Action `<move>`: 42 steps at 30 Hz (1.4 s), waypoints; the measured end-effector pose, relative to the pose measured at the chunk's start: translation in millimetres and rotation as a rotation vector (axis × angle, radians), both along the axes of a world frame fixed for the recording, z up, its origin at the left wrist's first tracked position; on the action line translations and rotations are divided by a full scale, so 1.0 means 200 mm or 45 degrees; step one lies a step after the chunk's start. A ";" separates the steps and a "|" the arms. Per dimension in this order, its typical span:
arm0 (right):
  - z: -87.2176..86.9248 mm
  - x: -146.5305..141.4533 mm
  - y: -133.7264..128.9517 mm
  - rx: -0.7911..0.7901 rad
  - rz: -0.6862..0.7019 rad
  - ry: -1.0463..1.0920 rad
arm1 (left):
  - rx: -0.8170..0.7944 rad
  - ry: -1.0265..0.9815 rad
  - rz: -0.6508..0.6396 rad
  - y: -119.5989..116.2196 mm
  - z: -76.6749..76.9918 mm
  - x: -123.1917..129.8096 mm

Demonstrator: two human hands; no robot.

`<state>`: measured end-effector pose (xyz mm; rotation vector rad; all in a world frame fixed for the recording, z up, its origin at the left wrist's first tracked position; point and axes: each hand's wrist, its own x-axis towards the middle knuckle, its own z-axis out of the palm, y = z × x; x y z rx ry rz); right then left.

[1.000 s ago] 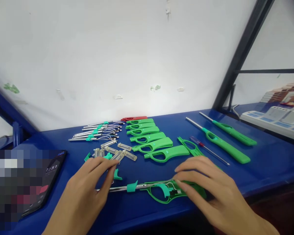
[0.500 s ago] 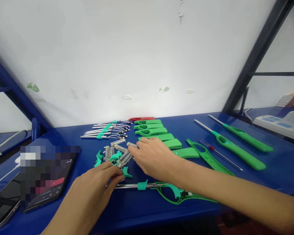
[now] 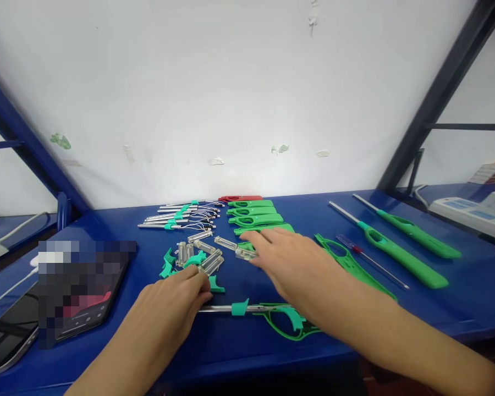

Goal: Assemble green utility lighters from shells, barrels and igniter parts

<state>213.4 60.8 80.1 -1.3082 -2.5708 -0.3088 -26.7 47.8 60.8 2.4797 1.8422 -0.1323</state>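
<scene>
My right hand (image 3: 289, 256) is closed on a clear plastic lighter fuel tank (image 3: 244, 253), lifted above the table. My left hand (image 3: 179, 300) is closed at the end of a metal lighter tube (image 3: 214, 309), its fingertips partly hidden. This tube, with a teal collar (image 3: 240, 308), lies in an open green lighter shell half (image 3: 286, 331) that has a teal trigger (image 3: 293, 318) in it. Between the hands lie several clear fuel tanks (image 3: 209, 261) and teal triggers (image 3: 168, 263).
Metal lighter tubes with wires (image 3: 173, 219) lie at the back left, beside green shell halves (image 3: 253, 211) and a red one (image 3: 241, 198). On the right are finished-looking green lighters (image 3: 404, 256), a screwdriver (image 3: 371, 261) and another shell half (image 3: 350, 264). A tablet (image 3: 99, 308) and phone (image 3: 8, 335) lie left.
My right hand has drawn a clear fuel tank away from the pile, to the right and toward me. My left hand stays at the tube's end.
</scene>
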 end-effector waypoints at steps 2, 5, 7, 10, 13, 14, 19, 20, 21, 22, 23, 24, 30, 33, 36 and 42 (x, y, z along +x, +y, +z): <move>0.01 0.09 -0.02 -0.031 -0.011 0.186 | 0.076 -0.054 -0.026 0.00 -0.01 -0.02; 0.02 0.19 -0.07 -0.112 -0.017 0.424 | 0.291 -0.297 -0.132 -0.01 -0.02 -0.06; 0.01 0.23 -0.10 -0.159 -0.041 0.552 | 0.410 -0.505 -0.248 -0.03 -0.02 -0.06; 0.00 0.27 -0.15 -0.195 -0.101 0.700 | 0.507 -0.753 -0.410 -0.05 -0.02 -0.01; -0.02 0.28 -0.18 -0.229 -0.132 0.790 | 0.607 -0.895 -0.484 -0.07 -0.03 0.08; -0.02 0.29 -0.18 -0.237 -0.135 0.816 | 0.636 -0.935 -0.509 -0.08 -0.03 0.11; -0.01 0.31 -0.17 -0.256 -0.138 0.923 | 0.572 -1.048 -0.659 -0.08 0.02 0.27; -0.01 0.31 -0.17 -0.274 -0.138 0.949 | 0.552 -1.048 -0.669 -0.07 0.03 0.30; 0.00 0.32 -0.16 -0.300 -0.137 0.983 | 0.546 -1.048 -0.664 -0.06 0.05 0.33; 0.00 0.32 -0.16 -0.340 -0.131 1.031 | 0.545 -1.049 -0.641 -0.04 0.07 0.35; 0.01 0.33 -0.15 -0.398 -0.115 1.093 | 0.553 -1.053 -0.605 -0.03 0.08 0.37; 0.01 0.34 -0.14 -0.480 -0.088 1.169 | 0.560 -1.060 -0.564 -0.01 0.10 0.39; 0.02 0.38 -0.03 -1.071 0.234 1.661 | 0.593 -1.269 -0.353 -0.02 0.23 0.44; 0.02 0.38 -0.01 -1.204 0.335 1.726 | 0.708 -1.389 -0.350 -0.05 0.25 0.45; 0.01 0.36 -0.01 -1.213 0.337 1.715 | 0.727 -1.425 -0.363 -0.07 0.24 0.44; 0.02 0.32 -0.05 -1.083 0.254 1.634 | 0.621 -1.461 -0.291 -0.06 0.24 0.43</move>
